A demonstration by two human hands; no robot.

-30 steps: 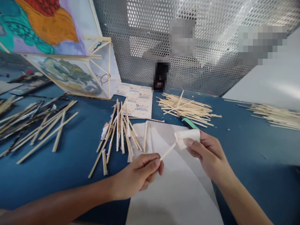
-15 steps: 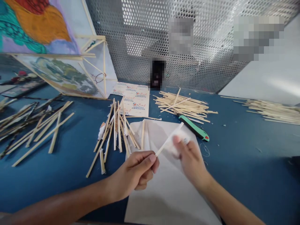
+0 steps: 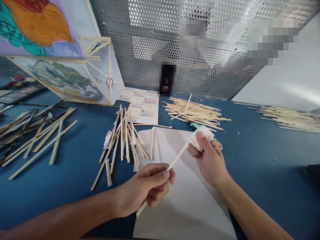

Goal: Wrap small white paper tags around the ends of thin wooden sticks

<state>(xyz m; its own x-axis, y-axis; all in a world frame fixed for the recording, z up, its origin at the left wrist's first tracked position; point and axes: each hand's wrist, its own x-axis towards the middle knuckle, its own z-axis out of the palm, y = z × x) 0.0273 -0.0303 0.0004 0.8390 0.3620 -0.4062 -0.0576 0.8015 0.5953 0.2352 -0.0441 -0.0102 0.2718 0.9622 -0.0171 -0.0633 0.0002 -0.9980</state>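
My left hand [image 3: 150,186] is closed in a pinch on a thin bamboo stick [image 3: 178,156] that slants up to the right. Its lower end pokes out below my fingers. My right hand [image 3: 208,156] is closed on a small folded piece of white sandpaper [image 3: 200,136], wrapped round the stick's upper end. Both hands hover over a white sheet of paper [image 3: 180,206] on the blue table [image 3: 262,156]. A green utility knife [image 3: 218,142] lies mostly hidden behind my right hand.
Loose bamboo sticks lie in piles: one just left of the sheet [image 3: 123,140], one at the back [image 3: 195,113], one far right [image 3: 292,118], and longer ones far left [image 3: 37,133]. Painted kites [image 3: 62,76] lean at back left. Printed sandpaper sheets [image 3: 145,108] lie near a perforated metal wall [image 3: 175,43].
My right hand slid the sandpaper down the stick toward my left hand, then back up to the stick's upper end. My left hand kept its pinch; more of the stick now shows below it.
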